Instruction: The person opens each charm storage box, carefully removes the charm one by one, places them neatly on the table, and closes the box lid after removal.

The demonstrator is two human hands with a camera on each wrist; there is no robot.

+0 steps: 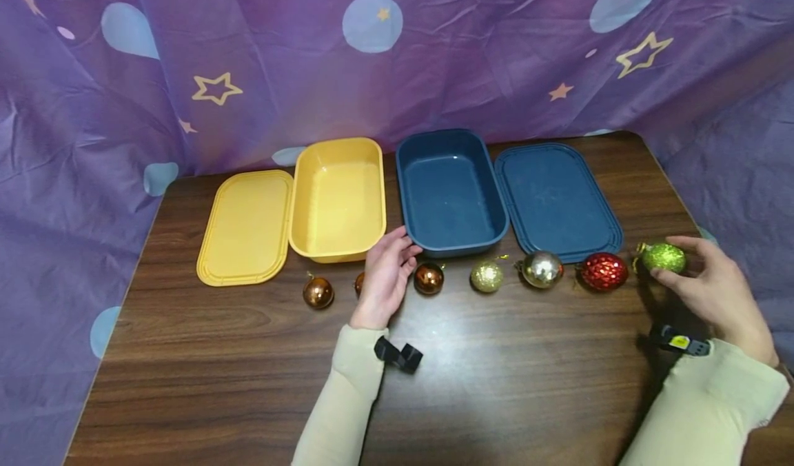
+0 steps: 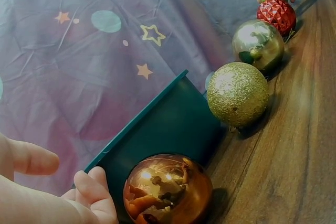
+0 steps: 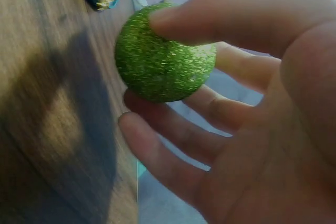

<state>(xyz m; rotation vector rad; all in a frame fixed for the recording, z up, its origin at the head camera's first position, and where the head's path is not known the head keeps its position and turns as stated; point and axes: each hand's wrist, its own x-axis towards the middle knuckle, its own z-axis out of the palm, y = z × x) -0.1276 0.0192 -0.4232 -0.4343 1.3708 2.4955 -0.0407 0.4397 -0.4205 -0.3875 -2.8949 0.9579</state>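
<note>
Between thumb and fingers, my right hand (image 1: 713, 280) pinches a green glitter bauble (image 1: 664, 258) at the right side of the table. The right wrist view shows this green bauble (image 3: 163, 53) with its gold string hanging free. My left hand (image 1: 387, 273) touches the near left corner of the blue box (image 1: 453, 251), its thumb apart from its fingers in the left wrist view. Just right of that hand sits a shiny copper bauble (image 1: 429, 278); another copper bauble (image 1: 359, 284) is mostly hidden behind it. A red textured bauble (image 1: 603, 271) lies nearest the right hand.
A gold glitter bauble (image 1: 486, 276), a silvery bauble (image 1: 542, 269) and a copper bauble (image 1: 318, 291) lie in the same row. Behind them are a yellow box (image 1: 338, 257), a yellow lid (image 1: 248, 228) and a blue lid (image 1: 558, 200). A purple cloth (image 1: 298, 66) hangs behind the table.
</note>
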